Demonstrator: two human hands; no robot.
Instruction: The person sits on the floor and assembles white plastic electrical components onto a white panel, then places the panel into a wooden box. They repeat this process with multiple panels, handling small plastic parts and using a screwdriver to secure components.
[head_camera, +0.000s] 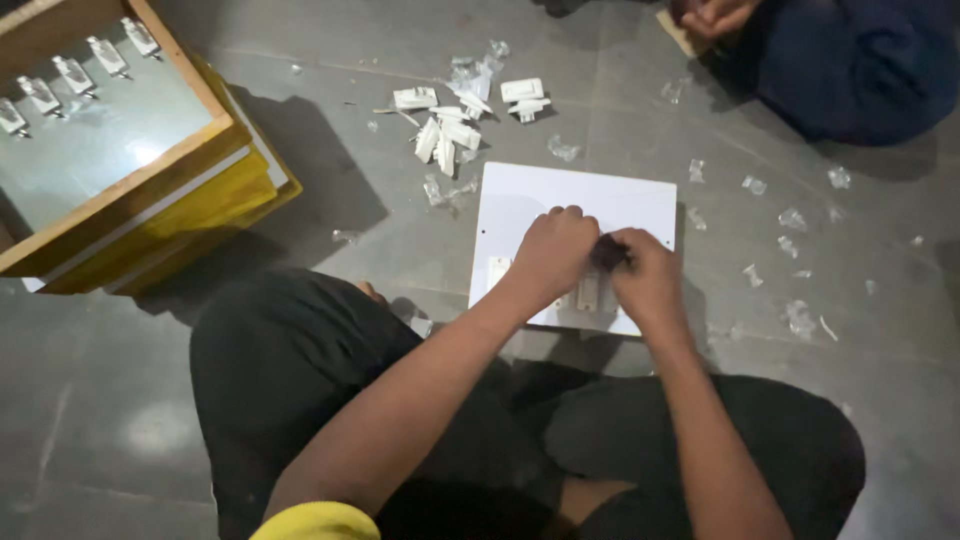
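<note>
White switches and clear wrappers litter the floor; a wooden box sits far left. A white board lies flat, long axis running away from the person. Left hand presses it, curled; right hand pinches a small dark piece.

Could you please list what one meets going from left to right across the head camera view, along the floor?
Wooden box with small white fittings along its glass top → pile of white plastic parts → left hand → right hand, both over the white board → scattered clear wrapper scraps.
</note>
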